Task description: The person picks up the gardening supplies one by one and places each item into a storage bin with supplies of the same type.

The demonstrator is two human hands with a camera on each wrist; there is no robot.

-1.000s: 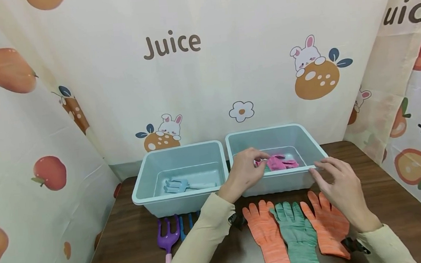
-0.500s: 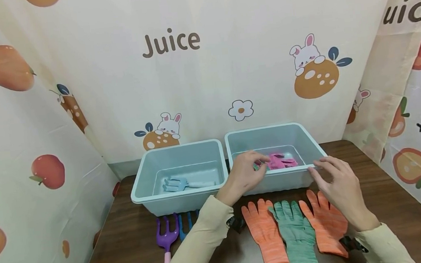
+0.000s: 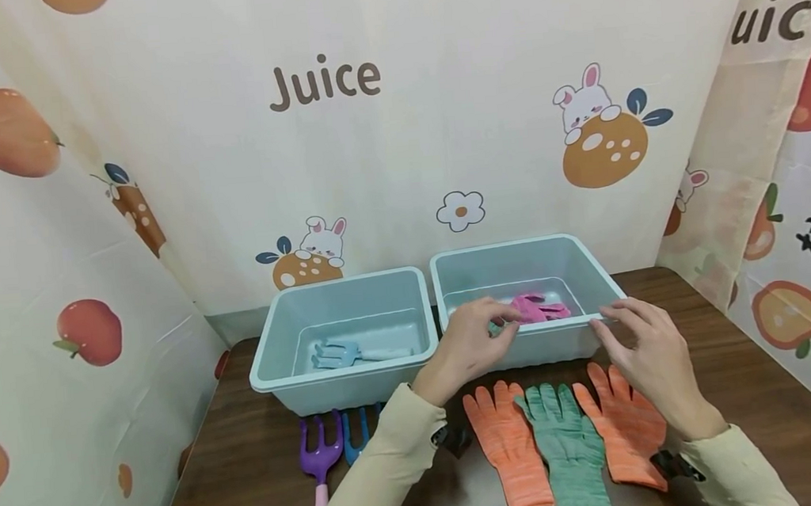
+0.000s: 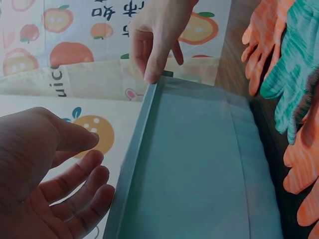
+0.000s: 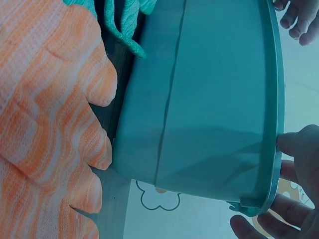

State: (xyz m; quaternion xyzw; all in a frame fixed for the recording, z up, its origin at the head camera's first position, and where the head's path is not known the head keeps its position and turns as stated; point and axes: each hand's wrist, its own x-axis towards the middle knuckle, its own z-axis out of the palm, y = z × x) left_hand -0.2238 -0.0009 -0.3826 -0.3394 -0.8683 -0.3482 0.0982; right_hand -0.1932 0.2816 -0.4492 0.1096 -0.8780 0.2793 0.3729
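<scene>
Right fingers (image 3: 630, 316) pinch bin rim (image 3: 560, 325); pink glove (image 3: 528, 308) inside.

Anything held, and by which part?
The right grip pinches the right pale blue rectangular plastic basin by its near right rim corner; the left grip, nothing.

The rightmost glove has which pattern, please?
The glove has orange and pale streaks, clearest in right wrist view.

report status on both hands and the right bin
Left hand by right bin, holding nothing. Right hand touching its near right corner. Pink item inside. Three gloves in front, blocking neither hand.
</scene>
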